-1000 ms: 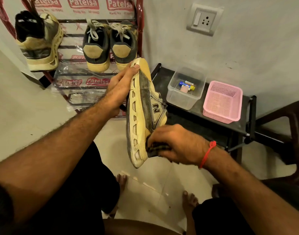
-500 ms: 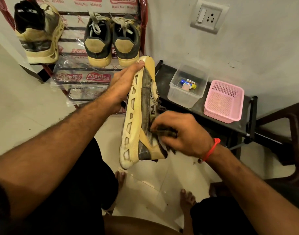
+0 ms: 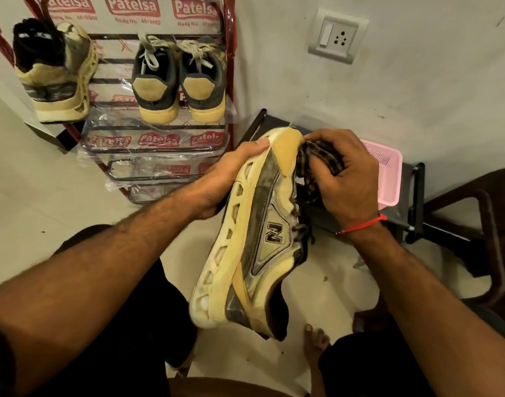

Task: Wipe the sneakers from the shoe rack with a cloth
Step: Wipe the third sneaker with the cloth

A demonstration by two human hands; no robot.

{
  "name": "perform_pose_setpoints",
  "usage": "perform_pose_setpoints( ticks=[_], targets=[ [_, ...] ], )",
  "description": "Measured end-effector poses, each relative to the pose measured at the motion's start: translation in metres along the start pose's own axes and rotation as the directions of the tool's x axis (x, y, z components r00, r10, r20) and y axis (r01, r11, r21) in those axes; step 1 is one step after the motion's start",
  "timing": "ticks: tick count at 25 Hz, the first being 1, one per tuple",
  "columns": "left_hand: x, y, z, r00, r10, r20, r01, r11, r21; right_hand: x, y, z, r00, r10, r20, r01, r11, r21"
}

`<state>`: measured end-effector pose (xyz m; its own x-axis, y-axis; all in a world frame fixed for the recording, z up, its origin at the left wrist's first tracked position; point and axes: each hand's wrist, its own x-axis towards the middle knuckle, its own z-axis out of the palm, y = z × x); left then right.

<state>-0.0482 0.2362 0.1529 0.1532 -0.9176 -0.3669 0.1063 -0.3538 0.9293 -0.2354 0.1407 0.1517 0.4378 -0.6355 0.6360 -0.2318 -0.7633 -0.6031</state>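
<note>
Both hands are busy with one shoe: the left hand point(image 3: 225, 179) grasps the sole of the yellow sneaker point(image 3: 254, 239) near its toe end, thumb on the rim and fingers wrapped behind, while the right hand point(image 3: 342, 179) is curled round a dark checked cloth point(image 3: 311, 159) and presses it against the toe of the upper. A red thread point(image 3: 362, 224) circles the right wrist.

Behind them, against the wall, stands the red shoe rack point(image 3: 231, 67), its shelves still wrapped in clear plastic printed with "Patelsa". To the right of it sits a low black stand point(image 3: 417, 202), with a dark chair point(image 3: 494, 213) at the frame's right edge.

The held sneaker is off the rack, tilted on its side in mid-air above the person's knees, sole facing left, toe pointing away and heel nearest the camera, an "N" logo showing on its side. A matching yellow sneaker point(image 3: 56, 73) sits at the left end of the rack's upper shelf, heel out. Beside it, on the same shelf, a pair of dark sneakers point(image 3: 178, 81) with tan heels and pale laces stands side by side.

A pink basket point(image 3: 388, 173) rests on the black stand, partly hidden by the right hand. Higher on the wall is a switch socket point(image 3: 338, 35)
</note>
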Motion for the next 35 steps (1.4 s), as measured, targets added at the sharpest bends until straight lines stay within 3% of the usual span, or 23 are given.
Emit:
perform_pose_setpoints(
  ticks=[2, 5, 8, 10, 14, 16, 18, 20, 22, 24, 27, 28, 30, 32, 35],
  targets=[
    [-0.001, 0.001, 0.003, 1.000, 0.009, 0.005, -0.009, 0.999, -0.049, -0.003, -0.008, -0.002, 1.000, 0.025, 0.013, -0.026, 0.999, 0.047],
    [0.001, -0.001, 0.000, 1.000, 0.015, -0.022, -0.018, 0.991, -0.135, -0.015, -0.028, -0.001, 0.964, -0.155, 0.218, 0.129, 0.983, 0.128],
    [-0.001, 0.000, -0.005, 1.000, 0.013, 0.006, -0.011, 0.950, -0.311, -0.024, -0.041, -0.002, 0.778, -0.404, 0.482, 0.330, 0.914, 0.235],
    [0.000, 0.000, -0.007, 0.999, 0.038, -0.002, -0.036, 0.923, -0.383, -0.026, -0.047, -0.001, 0.671, -0.494, 0.553, 0.375, 0.869, 0.322],
    [0.001, -0.003, -0.006, 0.997, 0.051, 0.053, -0.024, 0.909, -0.417, -0.026, -0.053, -0.004, 0.593, -0.526, 0.609, 0.365, 0.850, 0.379],
    [0.001, -0.004, -0.005, 0.995, 0.046, 0.087, -0.008, 0.920, -0.393, -0.024, -0.045, -0.006, 0.627, -0.478, 0.616, 0.391, 0.876, 0.282],
    [0.003, -0.005, -0.005, 0.995, 0.053, 0.080, -0.021, 0.934, -0.357, -0.020, -0.032, -0.005, 0.757, -0.369, 0.539, 0.356, 0.925, 0.134],
    [0.005, -0.007, -0.004, 0.998, 0.043, 0.053, -0.025, 0.950, -0.310, -0.011, -0.019, -0.007, 0.907, -0.205, 0.369, 0.235, 0.971, -0.037],
    [0.006, -0.010, -0.002, 0.999, 0.013, 0.045, -0.001, 0.967, -0.255, -0.003, -0.014, -0.011, 0.977, -0.070, 0.201, 0.096, 0.988, -0.123],
    [0.006, -0.010, 0.000, 0.999, -0.011, 0.047, 0.021, 0.978, -0.208, -0.008, -0.026, -0.007, 0.964, -0.117, 0.238, 0.135, 0.989, -0.058],
    [0.003, -0.008, 0.000, 0.993, -0.053, 0.110, 0.077, 0.970, -0.232, -0.034, -0.054, 0.011, 0.797, -0.419, 0.435, 0.419, 0.902, 0.101],
    [0.001, -0.006, 0.001, 0.988, -0.045, 0.146, 0.078, 0.969, -0.233, -0.032, -0.053, 0.010, 0.783, -0.443, 0.436, 0.449, 0.888, 0.095],
    [0.004, -0.011, 0.000, 0.990, 0.000, 0.141, 0.029, 0.979, -0.203, -0.015, -0.033, 0.004, 0.891, -0.345, 0.296, 0.366, 0.930, -0.017],
    [0.011, -0.016, 0.000, 0.992, 0.039, 0.117, -0.018, 0.984, -0.180, 0.004, -0.006, -0.007, 0.985, -0.153, 0.073, 0.163, 0.975, -0.153],
    [0.019, -0.017, 0.003, 0.992, 0.071, 0.109, -0.048, 0.978, -0.201, 0.005, 0.001, -0.010, 0.996, 0.033, -0.085, -0.042, 0.994, -0.097]
  ],
)
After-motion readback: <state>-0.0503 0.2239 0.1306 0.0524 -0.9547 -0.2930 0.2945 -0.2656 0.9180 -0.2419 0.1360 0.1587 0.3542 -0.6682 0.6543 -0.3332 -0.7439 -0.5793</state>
